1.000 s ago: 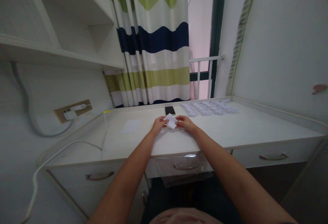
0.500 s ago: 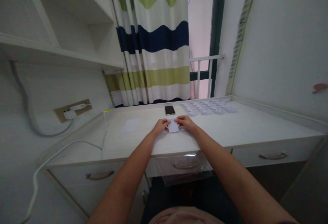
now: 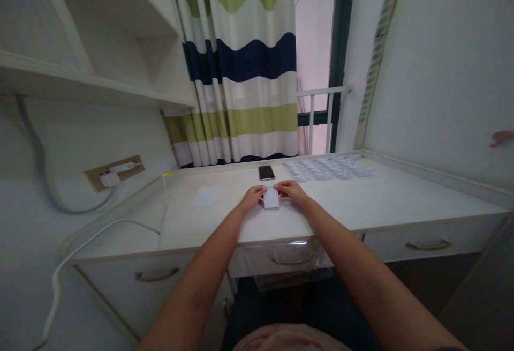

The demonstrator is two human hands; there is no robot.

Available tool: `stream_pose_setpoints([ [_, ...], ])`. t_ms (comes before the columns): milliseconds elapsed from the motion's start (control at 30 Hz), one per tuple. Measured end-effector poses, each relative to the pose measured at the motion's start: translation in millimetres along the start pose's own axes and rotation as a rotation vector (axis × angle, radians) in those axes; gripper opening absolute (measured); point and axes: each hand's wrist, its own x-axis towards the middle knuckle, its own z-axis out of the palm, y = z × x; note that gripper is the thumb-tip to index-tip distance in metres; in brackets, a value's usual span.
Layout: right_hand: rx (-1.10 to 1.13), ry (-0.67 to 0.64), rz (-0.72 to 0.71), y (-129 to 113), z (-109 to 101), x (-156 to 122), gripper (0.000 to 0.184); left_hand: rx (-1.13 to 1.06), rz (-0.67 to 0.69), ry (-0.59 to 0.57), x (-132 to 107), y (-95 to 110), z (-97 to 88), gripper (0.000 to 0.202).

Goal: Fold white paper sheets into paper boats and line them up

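Note:
Between my two hands is a small white rectangle of paper, held just above or on the desk; I cannot tell whether it touches. My left hand pinches its left edge with thumb and fingers. On the opposite side, my right hand grips the upper right edge. A dark smartphone lies flat just beyond the paper. Off to the left, some flat white paper rests on the desk. Several folded white paper pieces sit in rows at the back right.
The white desk has drawers below, and clear plastic hangs at the middle one. A white cable runs over the left end to the wall socket. Shelves overhang at the upper left; a striped curtain hangs behind.
Almost nothing differs. The left fingers have shifted very slightly at the paper's edge, and the paper stays between both hands.

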Motion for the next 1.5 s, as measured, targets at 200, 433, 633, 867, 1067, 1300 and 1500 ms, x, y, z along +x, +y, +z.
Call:
stream_pose_setpoints([
  [200,-0.005,0.017,-0.083,0.4,0.8,1.9,0.026,-0.006,0.001,0.011,0.8,0.3,0.1,0.028],
  [433,-0.003,-0.038,0.009,-0.4,1.0,-0.1,0.026,0.025,0.056,0.128,4.4,-1.3,-4.0,0.031],
  [633,0.015,-0.075,0.053,-0.2,1.7,-1.4,0.026,0.061,0.095,0.169,5.5,-1.6,-5.2,0.035],
  [867,-0.021,-0.104,0.077,1.6,1.6,-1.3,0.025,0.081,0.122,0.184,1.7,4.1,-5.0,0.034],
  [1067,-0.032,-0.117,0.106,1.8,2.2,-1.1,0.026,0.089,0.158,0.218,0.4,6.7,-4.7,0.032],
  [1300,-0.058,-0.100,0.093,1.8,2.7,-1.2,0.028,0.056,0.139,0.249,0.9,5.7,-5.3,0.033],
  [1500,-0.044,-0.069,0.052,5.4,0.3,2.2,0.031,0.006,0.007,0.107,0.3,4.3,-1.8,0.030],
])
